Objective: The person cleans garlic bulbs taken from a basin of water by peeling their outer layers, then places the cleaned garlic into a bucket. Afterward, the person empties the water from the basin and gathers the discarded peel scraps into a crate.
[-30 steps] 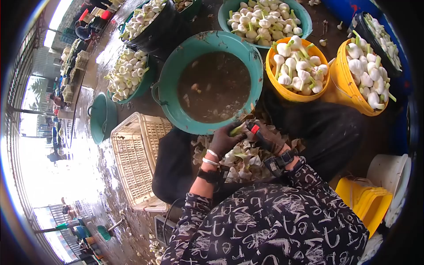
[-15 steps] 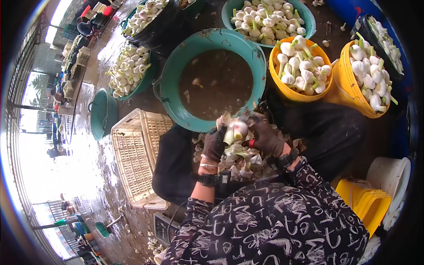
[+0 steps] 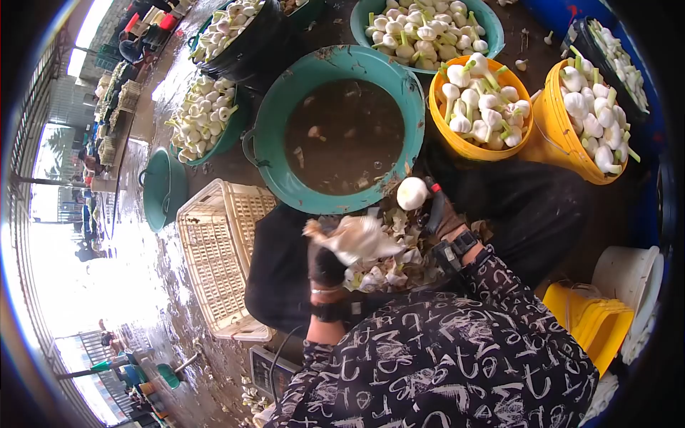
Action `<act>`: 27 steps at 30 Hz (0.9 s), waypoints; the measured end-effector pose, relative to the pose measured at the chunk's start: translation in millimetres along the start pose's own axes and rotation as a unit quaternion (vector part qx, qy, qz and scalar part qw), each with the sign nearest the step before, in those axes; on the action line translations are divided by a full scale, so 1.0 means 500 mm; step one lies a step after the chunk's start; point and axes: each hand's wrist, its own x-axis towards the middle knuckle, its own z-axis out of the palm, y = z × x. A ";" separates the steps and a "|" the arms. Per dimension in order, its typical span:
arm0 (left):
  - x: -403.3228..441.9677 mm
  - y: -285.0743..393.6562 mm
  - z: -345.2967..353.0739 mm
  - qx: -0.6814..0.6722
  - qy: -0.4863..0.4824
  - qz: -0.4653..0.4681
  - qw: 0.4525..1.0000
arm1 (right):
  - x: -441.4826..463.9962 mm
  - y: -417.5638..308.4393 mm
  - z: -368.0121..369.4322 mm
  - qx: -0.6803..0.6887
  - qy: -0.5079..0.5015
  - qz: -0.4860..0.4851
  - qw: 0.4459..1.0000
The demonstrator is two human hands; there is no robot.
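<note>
My right hand, gloved, holds a white, bare garlic bulb just past the near rim of the green tub. Something red and black shows along its fingers; its kind is unclear. In my left hand, also gloved, is a loose clump of papery garlic skin, smeared by motion. Below and between the hands, a pile of garlic peelings lies in my lap. The green tub in front holds murky brown water with scraps floating in it.
Garlic bulbs fill a yellow bucket, another yellow bucket, a green basin and more tubs at the far left. A cream plastic crate stands by my left knee. Yellow containers lie at right. The floor is wet.
My hands have moved apart. The bulb has come out of its skin and stays with my right hand; my left hand has pulled the skin down and to the left.
</note>
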 end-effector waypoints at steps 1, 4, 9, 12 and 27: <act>-0.027 0.027 0.042 0.001 -0.067 0.038 0.997 | 0.001 -0.001 -0.008 0.017 0.014 -0.048 0.999; -0.027 0.089 0.075 0.425 -0.107 -0.068 0.896 | 0.012 -0.004 -0.016 -0.036 -0.043 -0.080 0.995; 0.056 -0.004 0.092 0.676 -0.032 0.030 0.736 | -0.032 -0.036 0.097 -0.011 0.021 0.075 0.997; 0.072 -0.057 0.155 0.714 0.026 0.084 0.694 | -0.032 -0.004 0.090 -0.105 0.093 -0.061 0.988; 0.135 -0.024 -0.009 0.731 0.277 0.143 0.607 | -0.075 -0.018 0.130 0.066 0.040 0.024 0.997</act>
